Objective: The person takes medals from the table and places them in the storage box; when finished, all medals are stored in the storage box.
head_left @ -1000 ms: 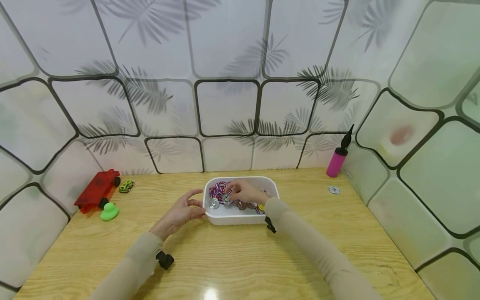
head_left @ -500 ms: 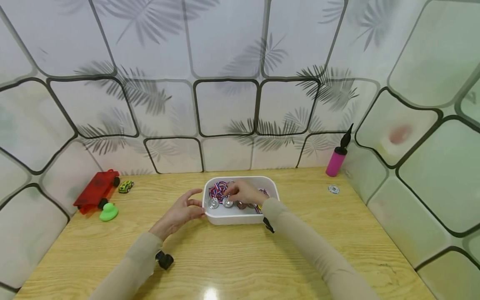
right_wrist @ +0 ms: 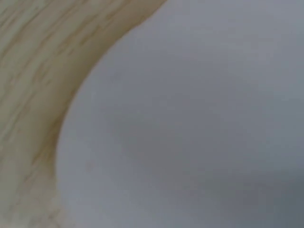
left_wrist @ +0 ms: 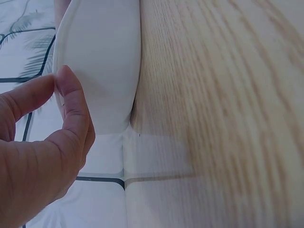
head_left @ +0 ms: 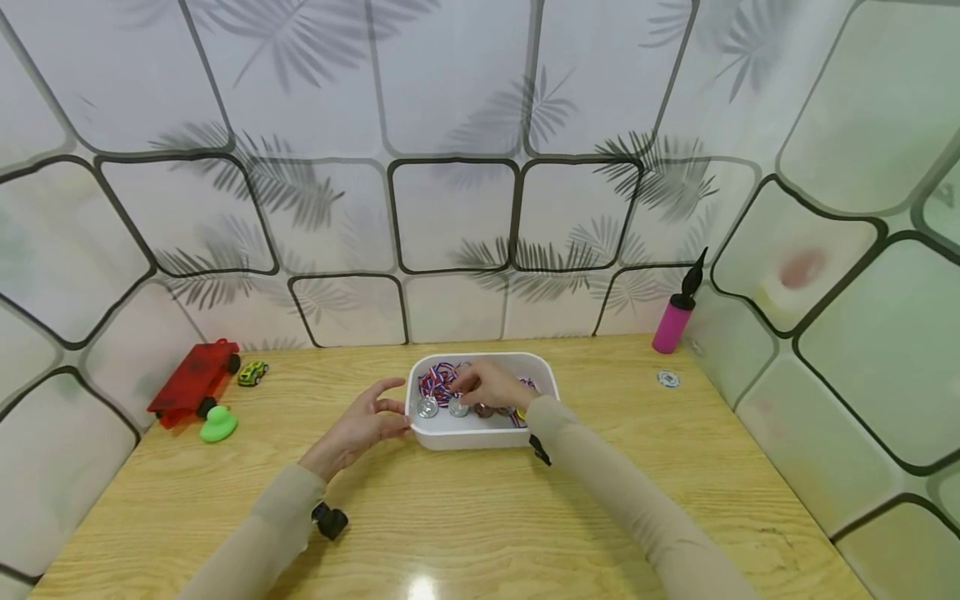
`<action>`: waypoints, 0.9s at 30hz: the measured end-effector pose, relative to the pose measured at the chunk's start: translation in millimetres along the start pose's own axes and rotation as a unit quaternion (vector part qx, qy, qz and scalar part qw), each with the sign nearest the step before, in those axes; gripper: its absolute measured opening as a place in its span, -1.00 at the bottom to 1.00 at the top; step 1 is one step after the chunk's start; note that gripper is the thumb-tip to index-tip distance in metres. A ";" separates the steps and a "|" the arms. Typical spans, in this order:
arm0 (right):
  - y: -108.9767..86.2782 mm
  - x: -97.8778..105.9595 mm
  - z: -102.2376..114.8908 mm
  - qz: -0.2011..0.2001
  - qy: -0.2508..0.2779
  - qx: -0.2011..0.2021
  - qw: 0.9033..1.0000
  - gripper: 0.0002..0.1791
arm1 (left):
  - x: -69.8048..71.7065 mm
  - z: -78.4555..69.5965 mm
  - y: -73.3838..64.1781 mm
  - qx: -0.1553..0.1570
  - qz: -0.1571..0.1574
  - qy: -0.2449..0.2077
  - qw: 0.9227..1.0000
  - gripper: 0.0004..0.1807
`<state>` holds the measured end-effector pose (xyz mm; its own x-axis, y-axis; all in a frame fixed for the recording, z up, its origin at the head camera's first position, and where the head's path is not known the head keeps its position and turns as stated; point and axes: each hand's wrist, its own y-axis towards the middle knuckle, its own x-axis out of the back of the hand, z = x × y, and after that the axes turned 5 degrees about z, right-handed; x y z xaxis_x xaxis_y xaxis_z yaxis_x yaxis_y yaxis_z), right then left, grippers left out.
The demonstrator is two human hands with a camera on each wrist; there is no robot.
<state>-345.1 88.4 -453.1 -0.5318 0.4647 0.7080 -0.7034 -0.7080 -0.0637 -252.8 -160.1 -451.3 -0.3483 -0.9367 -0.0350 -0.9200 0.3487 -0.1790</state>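
Note:
A white plastic basin stands on the table, holding several medals with red, white and blue ribbons. My left hand is at its left end; in the left wrist view thumb and finger pinch the rim. Inside the basin, my right hand points its thumb and fingers down, pinching at the top edge of a silver medal. Left of that lies another silver medal. A bronze medal and a gold one lie partly under the right hand and sleeve.
On the left are a red toy vehicle, a small green-yellow toy car and a green rubber duck. A pink hand pump and a poker chip stand and lie at the back right. Patterned walls edge the table.
The silver medal under my right fingertips has come down flatter and slid slightly right and towards me. My right hand has shifted very little. The left hand stays at the rim.

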 end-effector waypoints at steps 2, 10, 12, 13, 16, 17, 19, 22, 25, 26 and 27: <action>-1.5 2.6 0.3 0.001 0.001 0.002 1.000 -0.72 | 0.1 0.3 -0.2 0.000 0.000 0.000 1.000 -0.16; -9.4 12.6 1.2 -0.007 0.027 0.005 1.000 -0.69 | 1.2 0.8 -0.8 0.000 -0.001 0.001 1.000 -0.17; -12.5 15.8 1.9 -0.013 0.033 0.005 0.999 -0.67 | 1.3 0.6 -0.7 0.001 -0.001 0.001 1.000 -0.17; -14.3 17.6 2.9 -0.015 0.038 0.003 0.999 -0.66 | 1.4 0.5 -0.7 0.001 -0.001 0.001 1.000 -0.18; -18.4 23.6 3.6 -0.018 0.042 0.004 0.999 -0.66 | 1.9 0.3 -1.0 -0.001 -0.002 0.000 1.000 -0.19; -19.5 25.5 3.4 -0.016 0.042 0.004 0.999 -0.66 | 2.1 0.3 -1.3 -0.002 -0.003 0.000 1.000 -0.19; -24.5 29.3 2.1 -0.017 0.047 -0.004 0.999 -0.66 | 1.7 1.0 -1.5 -0.004 -0.003 0.002 1.000 -0.20; -33.5 35.6 -1.8 -0.020 0.062 -0.011 0.998 -0.64 | 1.6 2.1 -1.7 -0.007 -0.001 0.010 1.000 -0.19; -45.7 43.2 -7.3 -0.033 0.088 -0.026 0.995 -0.62 | 3.4 2.6 -1.8 -0.019 0.001 0.032 0.999 -0.20; -50.5 46.2 -9.7 -0.040 0.092 -0.030 0.994 -0.61 | 4.6 2.6 -1.8 -0.023 0.000 0.041 0.999 -0.21; -55.8 49.0 -12.1 -0.048 0.096 -0.032 0.994 -0.61 | 6.0 2.6 -1.8 -0.027 -0.002 0.051 0.998 -0.23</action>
<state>-337.6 157.1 -423.4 -0.5373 0.6252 0.5660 -0.7802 -0.6234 -0.0520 -252.7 -166.5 -453.8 -0.3584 -0.9311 0.0673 -0.9289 0.3485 -0.1254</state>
